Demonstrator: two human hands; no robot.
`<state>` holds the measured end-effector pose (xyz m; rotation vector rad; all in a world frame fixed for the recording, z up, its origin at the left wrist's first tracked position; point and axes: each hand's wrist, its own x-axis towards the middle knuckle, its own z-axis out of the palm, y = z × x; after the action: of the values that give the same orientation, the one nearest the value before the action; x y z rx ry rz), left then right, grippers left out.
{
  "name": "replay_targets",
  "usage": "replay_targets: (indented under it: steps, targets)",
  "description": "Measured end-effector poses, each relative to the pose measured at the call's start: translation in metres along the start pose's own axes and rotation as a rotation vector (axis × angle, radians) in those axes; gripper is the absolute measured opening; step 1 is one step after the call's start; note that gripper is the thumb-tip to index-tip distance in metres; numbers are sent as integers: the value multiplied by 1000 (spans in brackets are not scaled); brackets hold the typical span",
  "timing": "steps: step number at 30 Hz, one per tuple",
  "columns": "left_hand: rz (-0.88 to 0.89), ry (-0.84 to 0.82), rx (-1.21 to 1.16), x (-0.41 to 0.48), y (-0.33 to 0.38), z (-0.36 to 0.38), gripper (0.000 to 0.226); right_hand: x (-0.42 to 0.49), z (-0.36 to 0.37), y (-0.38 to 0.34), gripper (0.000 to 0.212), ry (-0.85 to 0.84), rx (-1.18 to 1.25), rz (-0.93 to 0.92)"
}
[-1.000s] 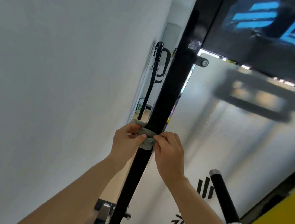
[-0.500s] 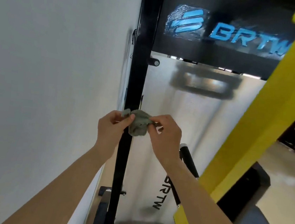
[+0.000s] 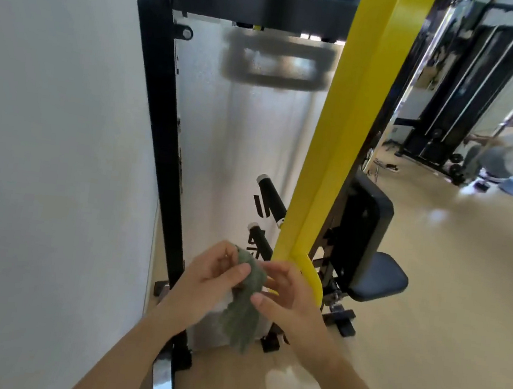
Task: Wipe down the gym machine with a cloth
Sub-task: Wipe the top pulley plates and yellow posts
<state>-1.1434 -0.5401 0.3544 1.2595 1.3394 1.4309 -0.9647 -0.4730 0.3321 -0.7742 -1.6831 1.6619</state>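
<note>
A grey-green cloth (image 3: 243, 314) hangs crumpled in front of the gym machine, low in the view. My left hand (image 3: 207, 278) grips its top with the thumb pressed over it. My right hand (image 3: 291, 300) is at the cloth's right edge, thumb and curled fingers pinching it. Behind my hands stand the machine's black upright post (image 3: 161, 119), a frosted panel (image 3: 248, 145) and a slanted yellow beam (image 3: 343, 124). Neither hand nor the cloth touches the machine.
A white wall (image 3: 47, 138) runs close on the left. Two black handle grips (image 3: 270, 199) stick out by the yellow beam. A black back pad (image 3: 362, 235) and seat (image 3: 376, 278) sit to the right. A person (image 3: 503, 152) crouches by other machines far right across the tan floor.
My hands took the cloth off the black post and lowered it. The cloth now hangs loose from my left hand. The view dropped and swung right, showing the seat and the floor.
</note>
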Motion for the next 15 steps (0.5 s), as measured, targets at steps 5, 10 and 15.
replay_targets:
  steps: [5,10,15]
  targets:
    - [29,-76,43,1,13,17,9,-9,-20,-13,42,-90,85,63]
    - [61,3,298,1,16,38,8,-11,-50,-11,35,-180,170,171]
    - [97,91,427,3,17,65,13,-7,-70,-27,38,-269,250,227]
